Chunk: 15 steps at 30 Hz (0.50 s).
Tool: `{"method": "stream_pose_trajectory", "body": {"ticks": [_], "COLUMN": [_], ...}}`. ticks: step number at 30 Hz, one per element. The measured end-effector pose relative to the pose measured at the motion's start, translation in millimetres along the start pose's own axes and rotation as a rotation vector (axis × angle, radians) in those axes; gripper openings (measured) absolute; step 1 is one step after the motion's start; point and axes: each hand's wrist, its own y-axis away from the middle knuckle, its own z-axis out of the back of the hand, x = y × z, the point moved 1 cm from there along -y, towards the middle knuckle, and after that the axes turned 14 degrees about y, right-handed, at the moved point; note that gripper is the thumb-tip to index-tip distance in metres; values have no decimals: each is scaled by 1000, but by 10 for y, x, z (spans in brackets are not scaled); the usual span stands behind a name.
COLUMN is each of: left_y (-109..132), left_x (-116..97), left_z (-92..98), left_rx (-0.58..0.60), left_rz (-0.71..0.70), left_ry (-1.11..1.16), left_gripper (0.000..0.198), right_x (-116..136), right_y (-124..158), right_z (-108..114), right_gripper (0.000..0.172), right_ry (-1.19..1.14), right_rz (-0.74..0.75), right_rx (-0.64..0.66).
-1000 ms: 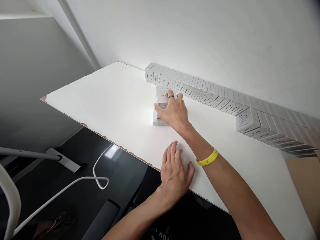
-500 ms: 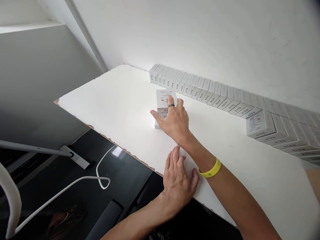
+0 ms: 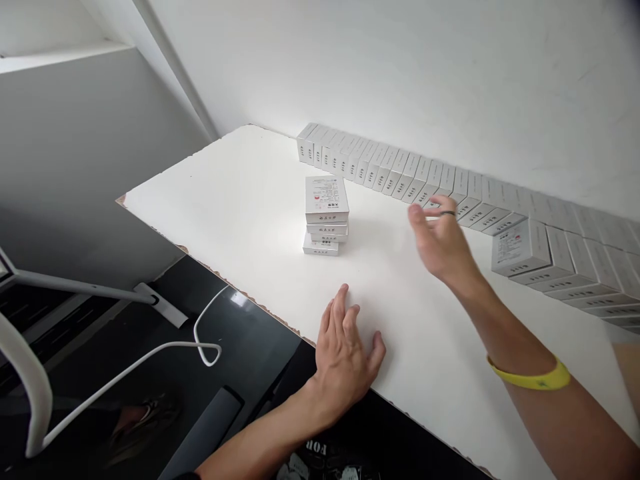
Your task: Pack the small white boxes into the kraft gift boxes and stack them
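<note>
A small stack of white boxes (image 3: 326, 215) stands on the white table (image 3: 240, 200), with a red-marked label on the top box. My right hand (image 3: 440, 240) hovers to the right of the stack, apart from it, fingers loosely spread and empty; a dark ring shows on one finger and a yellow band on the wrist. My left hand (image 3: 345, 353) lies flat on the table near its front edge, fingers stretched out, holding nothing.
A long row of white boxes (image 3: 400, 175) stands along the wall. A second row of boxes (image 3: 550, 257) lies in front of it at the right. Below the ragged table edge are a white cable (image 3: 200, 340) and a dark floor.
My right hand has let go of the stack's top box and moved right, away from it. My left hand has stayed on the table edge.
</note>
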Motion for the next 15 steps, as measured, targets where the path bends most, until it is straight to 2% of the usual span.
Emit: {"method": "stream_pose_trajectory", "body": {"ticks": [5,8,11,15], "left_y": [-41,-71,-107,-158], "left_x": [25,49,75,90], "left_z": [20,24,30,33], "left_rx": [46,81,113,167], "left_rz": [-16,-40,-56,-37], "left_ry": [-41,-75,-97,-119], "left_gripper": [41,43,44,43], "right_x": [-904,-1335,-1564,-1641], "right_y": [232,363,405,375], "right_z": [445,542,490,337], "right_gripper": [103,101,102,99], "right_ry": [313,432,467,521], "right_rz": [-126,-260,-307,-280], "right_rx": [-291,-328,-345,-346]}}
